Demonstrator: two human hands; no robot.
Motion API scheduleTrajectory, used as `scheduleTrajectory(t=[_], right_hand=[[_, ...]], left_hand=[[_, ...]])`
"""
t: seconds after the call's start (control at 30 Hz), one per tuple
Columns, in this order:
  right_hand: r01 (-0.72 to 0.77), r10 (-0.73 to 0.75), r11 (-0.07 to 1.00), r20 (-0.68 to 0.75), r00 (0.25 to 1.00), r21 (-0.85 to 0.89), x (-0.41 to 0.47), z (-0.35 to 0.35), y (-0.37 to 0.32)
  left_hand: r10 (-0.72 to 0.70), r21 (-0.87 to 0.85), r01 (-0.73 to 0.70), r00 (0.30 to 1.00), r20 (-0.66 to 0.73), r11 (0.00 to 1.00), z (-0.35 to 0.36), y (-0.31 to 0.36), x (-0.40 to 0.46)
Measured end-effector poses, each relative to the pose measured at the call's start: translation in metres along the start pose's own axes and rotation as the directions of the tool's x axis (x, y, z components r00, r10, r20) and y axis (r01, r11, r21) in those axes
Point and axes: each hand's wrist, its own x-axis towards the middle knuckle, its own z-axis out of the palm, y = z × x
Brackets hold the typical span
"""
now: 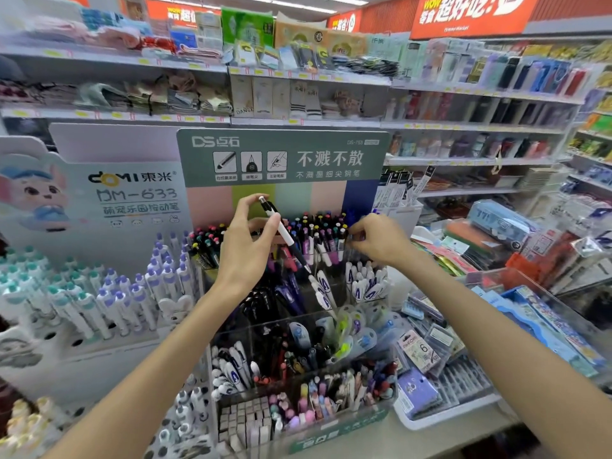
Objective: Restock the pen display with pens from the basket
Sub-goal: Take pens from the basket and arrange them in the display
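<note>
Black-and-white pen [284,234] pinched in left hand [246,246] between thumb and fingers, tilted, clicker end up-left, tip pointing down-right over the pen display [298,286]. Just past the tip, white pens with blue lettering stand in a clear compartment. Right of the grip, right hand [381,240] reaches into the back row of coloured-cap pens [318,226], fingers curled among the caps; cannot tell if it grips one. Behind the grip, green header card [281,157]. Left of it, white DM-633 stand [99,200] with teal and purple pens.
</note>
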Motion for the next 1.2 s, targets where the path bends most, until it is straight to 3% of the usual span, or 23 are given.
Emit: scheduleTrajectory(t=[0.1,0.23,0.5,0.63,0.8,1.07,1.2], right_hand=[[-0.028,0.033,0.981,-0.024,0.999,0.194,-0.009,-0.015,0.003],[0.048,0.003,0.893,-0.112,0.994,0.447,-0.021,-0.027,-0.02],[0.126,-0.096,0.927,-0.101,0.99,0.353,-0.017,-0.001,-0.058],[0.124,-0.092,0.931,-0.109,0.99,0.342,-0.013,0.007,-0.059],[0.118,-0.081,0.919,-0.111,0.99,0.376,-0.009,0.007,-0.057],[0.106,-0.077,0.92,-0.092,0.993,0.376,-0.004,0.008,-0.054],[0.091,-0.073,0.914,-0.059,0.996,0.395,-0.003,0.004,-0.053]], left_hand=[[0.069,-0.044,-0.072,0.995,-0.068,0.996,-0.004,0.008,0.004],[0.151,-0.045,-0.158,0.98,-0.127,0.986,-0.019,0.019,0.01],[0.305,0.373,-0.239,0.944,-0.128,0.897,-0.033,0.009,0.004],[0.39,0.604,-0.268,0.917,-0.079,0.751,-0.033,0.01,0.008],[0.43,0.694,-0.344,0.901,0.054,0.632,-0.037,0.01,0.024],[0.545,0.853,-0.514,0.744,0.386,0.096,-0.011,-0.022,0.023],[0.515,0.866,-0.499,0.746,0.423,0.01,-0.006,-0.029,0.013]])
